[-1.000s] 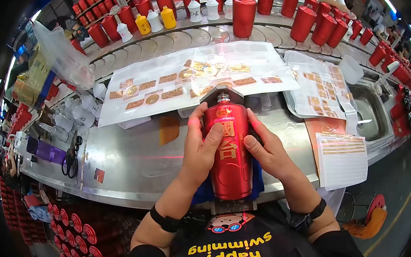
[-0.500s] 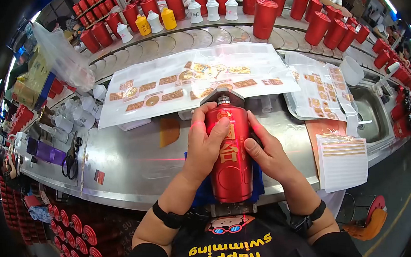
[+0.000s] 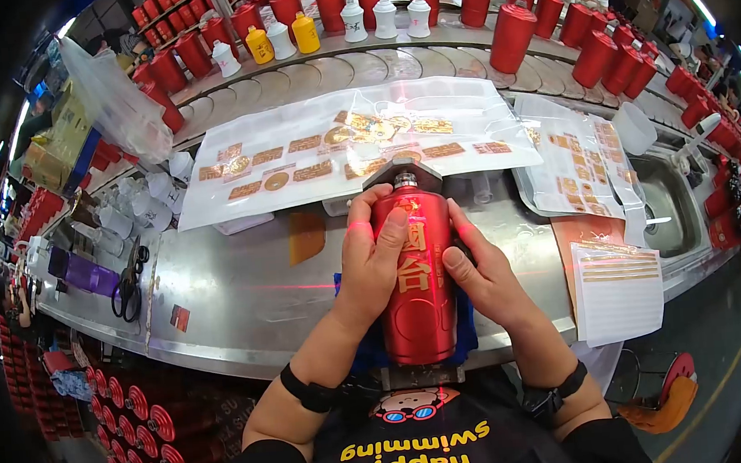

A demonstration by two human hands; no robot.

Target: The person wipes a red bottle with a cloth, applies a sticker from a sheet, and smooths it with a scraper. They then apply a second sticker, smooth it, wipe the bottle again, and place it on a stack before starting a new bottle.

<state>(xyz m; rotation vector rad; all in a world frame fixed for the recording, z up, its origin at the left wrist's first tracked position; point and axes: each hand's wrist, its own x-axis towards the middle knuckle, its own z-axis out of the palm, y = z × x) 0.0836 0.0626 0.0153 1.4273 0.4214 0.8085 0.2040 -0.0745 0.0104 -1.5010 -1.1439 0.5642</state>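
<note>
Your left hand [image 3: 370,253] and right hand [image 3: 486,282] are cupping a smooth, satiny red bottle [image 3: 419,323] between them at the frame's centre, its silvery neck [image 3: 405,180] pointing up the frame. Gold characters [image 3: 413,276] are running down its rounded front. Blue cloth [image 3: 362,347] is showing beneath. Above, a glossy white sheet [image 3: 211,200] is carrying flat gold-and-red decals [image 3: 312,171]; right of centre, a shallow metal tray [image 3: 527,202] is holding patterned sheets [image 3: 562,148]. Across the top, a segmented conveyor [image 3: 289,83] is bearing red, white and yellow bottles [image 3: 306,33].

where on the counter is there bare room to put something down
Bare steel shows between the card and left hand, and between the right hand and orange sheet. Crowded: scissors and cups at the left end, sticker sheet behind.
</note>
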